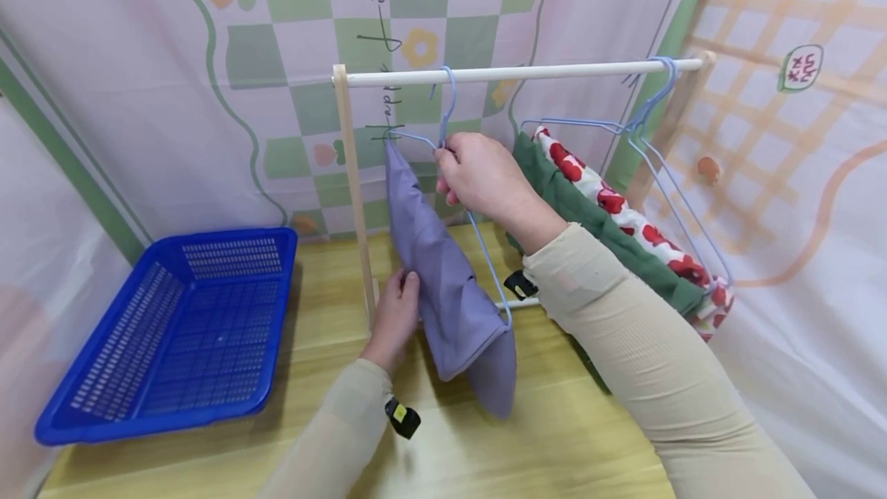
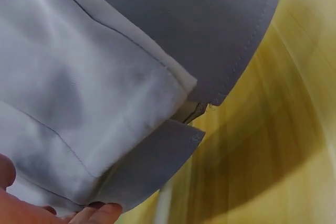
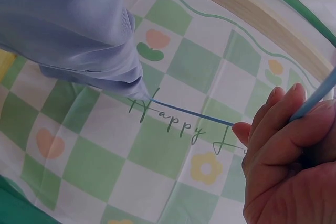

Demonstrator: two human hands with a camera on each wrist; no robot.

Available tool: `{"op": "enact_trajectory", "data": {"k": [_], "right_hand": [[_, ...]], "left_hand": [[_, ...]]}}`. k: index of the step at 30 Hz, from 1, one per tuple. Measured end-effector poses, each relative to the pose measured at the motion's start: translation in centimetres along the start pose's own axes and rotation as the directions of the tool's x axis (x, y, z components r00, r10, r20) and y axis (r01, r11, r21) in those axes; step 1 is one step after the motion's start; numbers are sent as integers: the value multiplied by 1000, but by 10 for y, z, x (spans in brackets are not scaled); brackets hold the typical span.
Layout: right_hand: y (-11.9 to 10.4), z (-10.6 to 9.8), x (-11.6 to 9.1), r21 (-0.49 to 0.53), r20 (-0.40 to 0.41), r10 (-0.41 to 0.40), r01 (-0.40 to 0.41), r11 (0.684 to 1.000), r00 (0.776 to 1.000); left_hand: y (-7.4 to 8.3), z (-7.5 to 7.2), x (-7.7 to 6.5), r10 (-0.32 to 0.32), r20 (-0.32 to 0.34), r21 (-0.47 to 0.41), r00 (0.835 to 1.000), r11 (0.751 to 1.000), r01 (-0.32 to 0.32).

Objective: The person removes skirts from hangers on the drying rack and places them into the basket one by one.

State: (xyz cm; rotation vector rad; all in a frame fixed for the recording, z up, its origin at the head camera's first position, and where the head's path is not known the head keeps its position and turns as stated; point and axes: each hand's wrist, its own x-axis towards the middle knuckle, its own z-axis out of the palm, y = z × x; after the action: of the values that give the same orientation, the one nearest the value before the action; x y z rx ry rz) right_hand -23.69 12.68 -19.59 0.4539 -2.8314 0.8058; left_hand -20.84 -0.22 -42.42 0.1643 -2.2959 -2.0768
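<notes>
My right hand (image 1: 481, 175) grips a blue wire hanger (image 1: 487, 249) just below its hook, which goes over the white rail (image 1: 554, 72). A lavender-grey garment (image 1: 443, 291) hangs on this hanger, its folded cloth sloping down toward me. My left hand (image 1: 396, 314) holds the garment's left side, thumb in front and fingers partly hidden behind the cloth. In the left wrist view, fingertips (image 2: 102, 213) curl at the edge of the garment (image 2: 79, 77). The right wrist view shows the fingers of the right hand (image 3: 289, 161) closed around the hanger wire (image 3: 317, 95).
To the right, more blue hangers (image 1: 647, 118) carry a green garment (image 1: 589, 214) and a red-flowered white one (image 1: 610, 199). The rack's wooden post (image 1: 353, 191) stands left of my hands. A blue plastic basket (image 1: 208, 329) sits on the wooden table (image 1: 326, 391); patterned curtains surround it.
</notes>
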Motion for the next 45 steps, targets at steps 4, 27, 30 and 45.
{"op": "enact_trajectory", "data": {"k": [4,27,30,45], "right_hand": [[0,0,0,-3,1,1,-1,1000,1000],[-2,0,0,-10,12,9,-9,1000,1000],[-2,0,0,-9,15,9,-9,1000,1000],[-2,-1,0,-15,13,15,-15,1000,1000]], "left_hand": [[-6,1,3,-109,33,-131,994,985,112],[-21,2,16,-297,109,-474,948,823,313],[-21,1,17,-313,99,-492,945,810,320],[-21,5,27,-335,71,-710,940,644,283]]}}
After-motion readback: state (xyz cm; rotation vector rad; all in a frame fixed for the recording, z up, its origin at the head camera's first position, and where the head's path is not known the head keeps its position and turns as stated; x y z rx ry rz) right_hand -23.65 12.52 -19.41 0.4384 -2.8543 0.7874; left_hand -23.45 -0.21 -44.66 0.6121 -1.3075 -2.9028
